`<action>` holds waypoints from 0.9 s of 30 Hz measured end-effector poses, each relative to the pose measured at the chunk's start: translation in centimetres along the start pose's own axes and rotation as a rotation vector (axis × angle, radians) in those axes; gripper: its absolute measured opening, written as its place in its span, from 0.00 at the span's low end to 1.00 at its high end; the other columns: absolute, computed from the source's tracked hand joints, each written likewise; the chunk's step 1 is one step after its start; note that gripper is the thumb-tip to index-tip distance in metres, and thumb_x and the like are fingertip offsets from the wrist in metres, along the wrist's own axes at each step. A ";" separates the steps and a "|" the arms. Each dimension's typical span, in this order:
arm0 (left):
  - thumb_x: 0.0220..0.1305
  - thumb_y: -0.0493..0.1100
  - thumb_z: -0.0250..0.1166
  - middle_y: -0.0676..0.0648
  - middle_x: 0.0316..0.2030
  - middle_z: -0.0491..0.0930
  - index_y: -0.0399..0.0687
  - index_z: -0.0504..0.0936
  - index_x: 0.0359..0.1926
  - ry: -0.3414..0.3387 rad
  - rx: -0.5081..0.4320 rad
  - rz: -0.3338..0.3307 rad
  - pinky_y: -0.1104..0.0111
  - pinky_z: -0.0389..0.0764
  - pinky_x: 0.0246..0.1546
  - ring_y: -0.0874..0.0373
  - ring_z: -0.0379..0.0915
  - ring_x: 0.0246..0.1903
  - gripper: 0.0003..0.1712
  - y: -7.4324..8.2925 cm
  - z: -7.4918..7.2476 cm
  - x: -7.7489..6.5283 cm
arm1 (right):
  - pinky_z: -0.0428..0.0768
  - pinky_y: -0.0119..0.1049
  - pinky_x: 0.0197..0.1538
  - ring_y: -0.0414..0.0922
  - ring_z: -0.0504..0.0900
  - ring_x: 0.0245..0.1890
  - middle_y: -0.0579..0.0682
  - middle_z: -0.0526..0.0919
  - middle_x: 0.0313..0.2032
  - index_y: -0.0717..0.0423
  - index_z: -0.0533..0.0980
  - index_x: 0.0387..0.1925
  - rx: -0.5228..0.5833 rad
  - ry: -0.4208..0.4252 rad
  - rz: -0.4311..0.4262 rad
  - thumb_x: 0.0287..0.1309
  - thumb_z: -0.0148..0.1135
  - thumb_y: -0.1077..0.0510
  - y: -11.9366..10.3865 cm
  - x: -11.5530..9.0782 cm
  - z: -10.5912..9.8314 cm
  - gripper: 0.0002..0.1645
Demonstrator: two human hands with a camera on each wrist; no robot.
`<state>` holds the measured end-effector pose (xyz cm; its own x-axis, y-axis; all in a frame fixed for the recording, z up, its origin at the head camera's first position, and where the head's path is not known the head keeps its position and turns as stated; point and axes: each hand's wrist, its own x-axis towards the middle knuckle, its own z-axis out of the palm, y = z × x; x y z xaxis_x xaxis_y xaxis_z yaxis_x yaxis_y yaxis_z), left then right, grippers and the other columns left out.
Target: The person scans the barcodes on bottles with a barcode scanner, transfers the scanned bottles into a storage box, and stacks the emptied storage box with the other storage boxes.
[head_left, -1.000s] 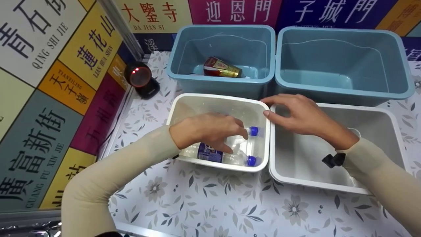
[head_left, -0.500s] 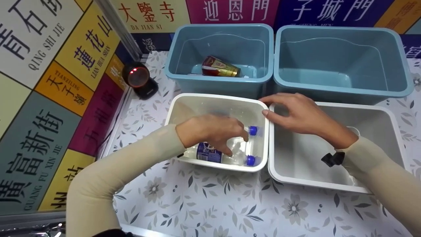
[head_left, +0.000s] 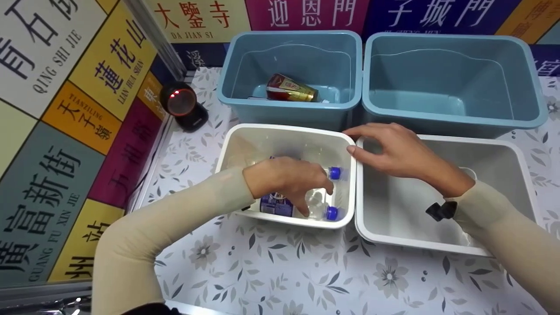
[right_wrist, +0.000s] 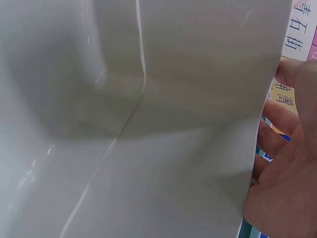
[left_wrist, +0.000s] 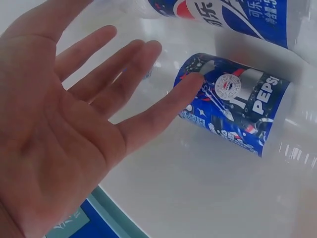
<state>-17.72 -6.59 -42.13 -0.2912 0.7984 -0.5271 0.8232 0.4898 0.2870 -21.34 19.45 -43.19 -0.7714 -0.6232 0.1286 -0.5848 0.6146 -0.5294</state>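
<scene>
My left hand hovers inside the left white bin, with its fingers spread and nothing held. Clear bottles lie on their sides below it. One blue-capped Pepsi bottle is behind the forefinger in the left wrist view; I cannot tell if they touch. Another bottle with a blue label lies at the top of that view. Its cap is likely among the two blue caps in the head view. My right hand grips the rim corner of the left bin, thumb and forefinger on either side.
The right white bin sits under my right forearm. Two blue bins stand behind; the left blue bin holds a red and gold cup, the other blue bin is beside it. A black scanner-like device stands at left.
My left hand has moved slightly right and down over the bottles, fingers still spread. The right hand keeps its place on the rim. The head view has shifted a little.
</scene>
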 end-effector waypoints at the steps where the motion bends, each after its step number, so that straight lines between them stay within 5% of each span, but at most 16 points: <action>1: 0.59 0.56 0.83 0.45 0.64 0.84 0.53 0.79 0.72 -0.005 -0.007 0.003 0.57 0.85 0.62 0.52 0.82 0.61 0.42 0.0 0.1 0.1 | 0.82 0.53 0.58 0.47 0.88 0.58 0.43 0.91 0.55 0.39 0.83 0.67 0.001 -0.002 0.001 0.76 0.64 0.40 0.0 0.0 0.0 0.24; 20: 0.58 0.50 0.83 0.43 0.60 0.86 0.51 0.79 0.73 -0.095 -0.017 0.010 0.59 0.85 0.63 0.51 0.84 0.56 0.42 0.4 1.6 1.2 | 0.81 0.55 0.60 0.47 0.87 0.60 0.44 0.90 0.56 0.39 0.83 0.67 0.006 -0.005 0.002 0.75 0.64 0.40 0.0 -0.1 0.0 0.24; 27: 0.58 0.50 0.82 0.44 0.60 0.86 0.51 0.79 0.72 -0.076 -0.018 0.002 0.60 0.85 0.62 0.52 0.84 0.56 0.41 0.3 1.7 0.9 | 0.81 0.55 0.59 0.47 0.87 0.59 0.43 0.91 0.54 0.39 0.83 0.66 0.003 -0.004 -0.001 0.75 0.65 0.40 0.0 0.0 -0.1 0.24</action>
<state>-16.92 -6.33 -43.92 -0.2510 0.7711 -0.5852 0.8146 0.4949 0.3027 -21.33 19.52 -43.14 -0.7697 -0.6258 0.1259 -0.5849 0.6124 -0.5319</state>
